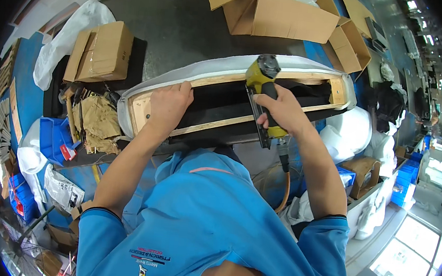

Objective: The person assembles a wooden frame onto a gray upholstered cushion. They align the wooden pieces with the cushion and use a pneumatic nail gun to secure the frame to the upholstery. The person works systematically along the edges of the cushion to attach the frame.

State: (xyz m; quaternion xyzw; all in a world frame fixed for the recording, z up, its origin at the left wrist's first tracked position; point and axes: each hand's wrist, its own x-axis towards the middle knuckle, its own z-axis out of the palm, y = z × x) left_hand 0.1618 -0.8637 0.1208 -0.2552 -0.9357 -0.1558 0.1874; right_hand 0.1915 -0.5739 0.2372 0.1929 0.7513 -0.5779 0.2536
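Observation:
A long wooden frame (217,123) lies across the bench in front of me, wrapped along its outside in pale grey-white fabric (206,69). Black cloth (218,99) shows inside it. My left hand (170,104) is closed over the frame near its left end, the fingers curled at the far rail and fabric edge. In my right hand (285,111) is a yellow and black pneumatic staple gun (261,77), held by its grip over the right half of the frame. Its nose is hidden, so I cannot tell whether it touches the wood. An orange air hose (286,188) hangs from the handle.
A closed cardboard box (104,53) stands at the left, beside a crumpled tan paper bundle (97,119) and a blue bin (58,139). Open cartons (294,19) sit at the bench's far side. White wrapped bundles (348,133) lie to the right.

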